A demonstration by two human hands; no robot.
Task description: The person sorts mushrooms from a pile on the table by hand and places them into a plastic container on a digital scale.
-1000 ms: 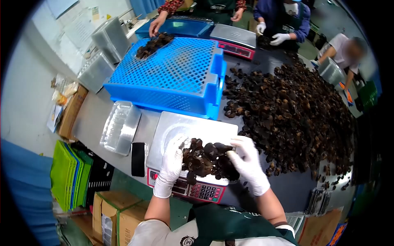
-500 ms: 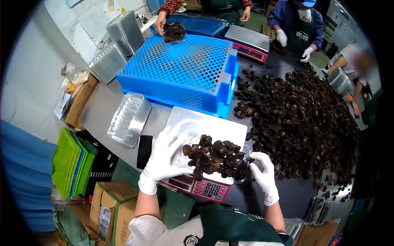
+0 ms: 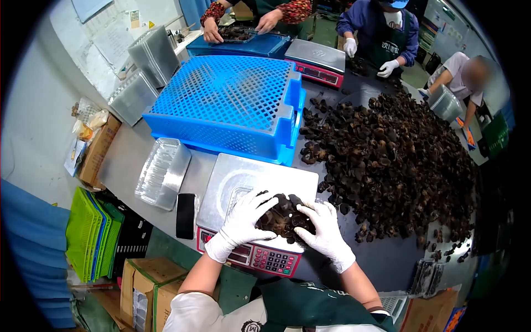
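Dark wood ear mushrooms point(image 3: 285, 213) sit in a heap over the platform of a red and silver electronic scale point(image 3: 276, 172). From the left, my white-gloved left hand point(image 3: 243, 222) cups the heap with bent fingers. My right hand point(image 3: 325, 229), gloved too, presses in on the opposite side, thumb and fingers around the mushrooms. Part of a clear plastic tray point(image 3: 238, 197) shows beside my left fingers; the rest is hidden under hands and mushrooms. A large loose pile of wood ear mushrooms point(image 3: 392, 160) spreads over the table to the right.
An upturned blue crate point(image 3: 221, 99) stands beyond the scale. Left of the scale are stacked clear trays point(image 3: 163, 174) and a black phone point(image 3: 186, 216). Across the table, a second scale point(image 3: 315, 61) stands near co-workers, one with hands on a filled tray point(image 3: 235, 34).
My right hand has come in from the right edge onto the mushrooms, and both hands now squeeze the heap closer together. The co-worker at the back has lowered a filled tray behind the crate.
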